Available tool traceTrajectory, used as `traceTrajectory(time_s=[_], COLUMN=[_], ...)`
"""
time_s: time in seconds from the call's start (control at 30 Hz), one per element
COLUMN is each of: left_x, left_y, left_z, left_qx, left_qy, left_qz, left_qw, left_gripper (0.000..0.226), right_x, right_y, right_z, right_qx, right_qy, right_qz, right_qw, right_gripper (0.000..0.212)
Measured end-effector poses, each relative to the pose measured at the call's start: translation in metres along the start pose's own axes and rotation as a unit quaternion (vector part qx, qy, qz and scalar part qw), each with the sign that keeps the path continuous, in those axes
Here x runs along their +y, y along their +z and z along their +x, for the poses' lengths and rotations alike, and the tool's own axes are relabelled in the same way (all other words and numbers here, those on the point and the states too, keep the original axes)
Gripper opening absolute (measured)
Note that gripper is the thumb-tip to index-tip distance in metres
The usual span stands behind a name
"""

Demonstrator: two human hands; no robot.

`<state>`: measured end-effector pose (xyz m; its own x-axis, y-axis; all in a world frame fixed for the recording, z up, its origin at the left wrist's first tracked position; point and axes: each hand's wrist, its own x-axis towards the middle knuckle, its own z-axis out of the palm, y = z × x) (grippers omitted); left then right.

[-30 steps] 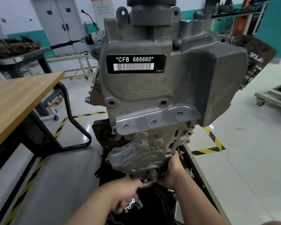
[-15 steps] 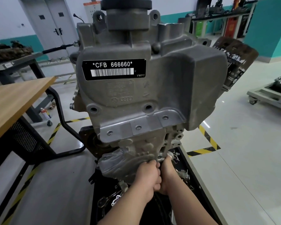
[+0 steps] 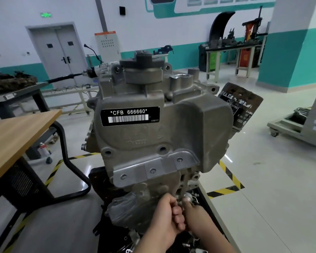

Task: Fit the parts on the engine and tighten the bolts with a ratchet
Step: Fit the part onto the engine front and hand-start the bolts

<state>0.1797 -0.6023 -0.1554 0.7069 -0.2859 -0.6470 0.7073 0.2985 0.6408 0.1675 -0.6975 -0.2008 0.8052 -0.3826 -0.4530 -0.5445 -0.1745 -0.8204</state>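
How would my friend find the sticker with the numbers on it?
Find the big grey engine standing in the middle of the workshop. On its upper left face is a black label. It alone reads CFB 666660 above a white barcode.

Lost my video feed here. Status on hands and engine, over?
Left hand and right hand touching at engine lower front, grip hidden. Silver fitting just above them. Nothing in the way.

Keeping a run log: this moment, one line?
engine: label facing camera | left hand: curled, low on engine | right hand: beside left, grip hidden
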Motion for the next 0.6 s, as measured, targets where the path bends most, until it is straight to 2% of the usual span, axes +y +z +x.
traceTrajectory(time_s=[0.07, 0.1, 0.2, 0.27, 0.33, 0.6], left_x=[-0.001, -0.001, 0.003, 0.006, 0.008, 0.007], left_y=[0.001, 0.002, 0.005, 0.006, 0.007, 0.002], left_z=[0.000, -0.001, -0.008, -0.011, -0.015, -0.013], left_qx=[0.005, 0.007, -0.008, -0.016, -0.027, -0.053], left_qy=[0.009, 0.014, 0.009, 0.014, 0.019, 0.011], left_qz=[0.009, 0.013, 0.003, 0.001, 0.006, 0.012], left_qw=[1.000, 1.000, 1.000, 1.000, 0.999, 0.998], left_gripper=[0.033, 0.034, 0.036, 0.041, 0.044, 0.040], right_x=[-0.005, -0.008, -0.020, -0.021, -0.024, -0.022], right_y=[-0.017, -0.023, -0.025, -0.018, -0.017, -0.016], right_z=[-0.011, -0.019, -0.044, -0.052, -0.056, -0.058], right_qx=[0.082, 0.091, 0.027, 0.000, 0.016, 0.058], right_qy=[-0.120, -0.165, -0.269, -0.294, -0.294, -0.318], right_qz=[-0.089, -0.110, -0.241, -0.301, -0.335, -0.342], right_qw=[0.985, 0.976, 0.932, 0.907, 0.895, 0.882], right_gripper=[0.032, 0.025, 0.015, 0.033, 0.043, 0.036])
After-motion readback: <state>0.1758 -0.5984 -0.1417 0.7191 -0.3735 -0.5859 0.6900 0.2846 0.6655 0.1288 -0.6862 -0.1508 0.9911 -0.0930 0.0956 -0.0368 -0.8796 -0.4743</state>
